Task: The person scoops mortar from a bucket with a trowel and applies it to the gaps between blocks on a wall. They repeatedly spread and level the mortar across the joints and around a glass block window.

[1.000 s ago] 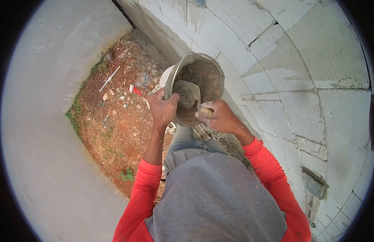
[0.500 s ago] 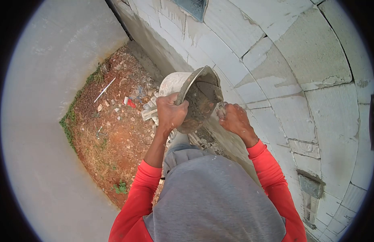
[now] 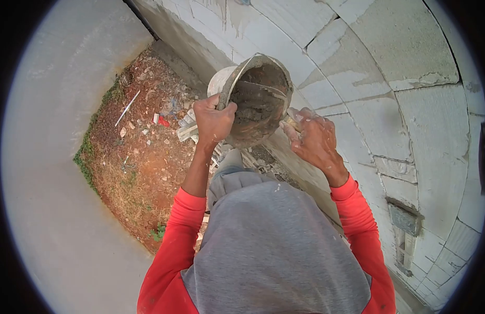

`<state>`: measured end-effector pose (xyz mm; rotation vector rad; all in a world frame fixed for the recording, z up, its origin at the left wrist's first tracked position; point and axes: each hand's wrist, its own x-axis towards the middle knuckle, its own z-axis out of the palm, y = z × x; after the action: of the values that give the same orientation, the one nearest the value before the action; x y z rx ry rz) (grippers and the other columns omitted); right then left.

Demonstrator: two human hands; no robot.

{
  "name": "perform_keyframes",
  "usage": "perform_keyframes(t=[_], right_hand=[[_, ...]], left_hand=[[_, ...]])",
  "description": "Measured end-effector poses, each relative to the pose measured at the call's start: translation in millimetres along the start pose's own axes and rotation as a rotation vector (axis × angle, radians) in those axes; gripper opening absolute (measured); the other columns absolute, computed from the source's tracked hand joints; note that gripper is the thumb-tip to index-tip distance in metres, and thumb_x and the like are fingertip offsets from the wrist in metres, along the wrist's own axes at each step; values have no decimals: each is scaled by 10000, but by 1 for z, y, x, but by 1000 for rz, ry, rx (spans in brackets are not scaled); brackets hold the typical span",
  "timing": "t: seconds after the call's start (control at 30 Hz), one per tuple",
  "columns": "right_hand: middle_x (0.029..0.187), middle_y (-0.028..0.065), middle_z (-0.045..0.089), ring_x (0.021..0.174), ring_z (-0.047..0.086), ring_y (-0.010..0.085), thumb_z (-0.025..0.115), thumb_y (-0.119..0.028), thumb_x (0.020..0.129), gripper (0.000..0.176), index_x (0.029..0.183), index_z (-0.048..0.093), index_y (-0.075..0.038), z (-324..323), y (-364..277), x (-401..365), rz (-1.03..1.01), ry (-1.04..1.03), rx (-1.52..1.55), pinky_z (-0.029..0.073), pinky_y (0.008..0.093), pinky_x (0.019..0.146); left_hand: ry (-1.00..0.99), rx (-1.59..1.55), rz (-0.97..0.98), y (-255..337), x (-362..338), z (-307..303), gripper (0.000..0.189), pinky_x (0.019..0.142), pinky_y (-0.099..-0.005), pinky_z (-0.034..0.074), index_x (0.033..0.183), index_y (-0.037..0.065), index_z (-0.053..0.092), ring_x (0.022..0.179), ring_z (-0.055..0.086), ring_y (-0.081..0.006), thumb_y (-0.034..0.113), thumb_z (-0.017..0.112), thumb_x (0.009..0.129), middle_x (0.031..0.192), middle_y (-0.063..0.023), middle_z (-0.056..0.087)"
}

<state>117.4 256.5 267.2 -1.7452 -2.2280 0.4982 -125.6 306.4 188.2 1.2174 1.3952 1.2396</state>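
Well, left hand (image 3: 215, 121) grips bucket (image 3: 220, 79), right hand (image 3: 316, 140) trowel (image 3: 291, 123).

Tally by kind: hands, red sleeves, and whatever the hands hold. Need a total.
Bare hands: 2 (left hand, right hand)
Red sleeves: 2 (left sleeve, right sleeve)
Mortar bucket: 1
Trowel: 1
Total: 6

My sleeves (image 3: 356, 212) are bright red, my top (image 3: 276, 246) heathered grey. Toward ten o'clock, the ground (image 3: 156, 141) is rusty orange-brown, edged in green. Toward two o'clock, the wall (image 3: 436, 141) is off-white, patterned with blocks and grey smears.
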Motion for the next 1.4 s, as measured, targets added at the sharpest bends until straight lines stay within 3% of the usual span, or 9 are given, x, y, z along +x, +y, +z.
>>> perform_keyframes(t=[0.07,0.17,0.37,0.53,0.63,0.83,1.13,1.27,1.4], right_hand=[[896,255,708,846,692,452,723,-287,946,334,1053,746,29,9,15,-4,6,66,-49,531,515,791],[885,254,711,832,699,447,710,-282,956,313,1029,726,21,13,40,-14,-64,-311,-241,526,533,779],[886,248,707,869,687,461,657,-257,975,379,1184,670,59,-10,12,51,295,-103,118,517,513,779],[812,282,691,780,679,503,608,-237,989,330,1126,638,62,13,-28,154,-12,55,212,510,548,729],[827,299,699,796,695,497,596,-223,997,373,1255,614,46,60,-4,247,55,-7,-35,535,554,750],[964,322,700,860,724,478,620,-202,946,579,1436,519,89,112,-6,348,-176,269,-104,570,555,811],[941,302,716,854,708,490,597,-226,994,432,1297,633,79,136,-10,384,-98,206,-123,571,557,824],[997,348,713,881,719,496,611,-214,963,527,1364,552,123,126,-26,371,-268,281,-61,587,547,820],[1014,338,716,890,723,478,603,-198,972,486,1355,572,101,129,-5,389,-153,175,-111,591,552,813]], left_hand=[[31,12,-55,-1,1,4,105,519,-271,352,742,-39,683,601,418,-28,21,653,823,644,82,524],[129,-31,-62,-9,1,0,110,531,-273,365,763,-43,705,609,430,-33,30,652,825,652,75,539],[398,-32,-211,-63,-13,-34,106,547,-279,381,767,-39,717,613,443,-45,23,652,823,666,71,545],[539,84,-325,-123,-48,-82,127,550,-286,378,699,-11,642,610,449,-55,11,643,824,657,67,540],[684,92,-384,-128,-70,-111,155,550,-292,376,670,-8,599,605,451,-62,-1,636,821,645,63,532],[843,210,-623,-204,-174,-199,164,606,-319,457,856,-90,715,649,547,-116,58,655,820,731,-3,650],[1056,671,-972,-262,-289,-254,418,764,-412,551,1106,-123,750,776,688,-252,166,723,805,918,-155,769],[1151,374,-932,-296,-345,-262,513,839,-503,535,1086,-150,747,861,714,-365,234,683,752,990,-269,773],[1271,321,-969,-291,-342,-242,510,774,-483,526,1120,-198,693,859,689,-300,170,634,773,1034,-212,749]])
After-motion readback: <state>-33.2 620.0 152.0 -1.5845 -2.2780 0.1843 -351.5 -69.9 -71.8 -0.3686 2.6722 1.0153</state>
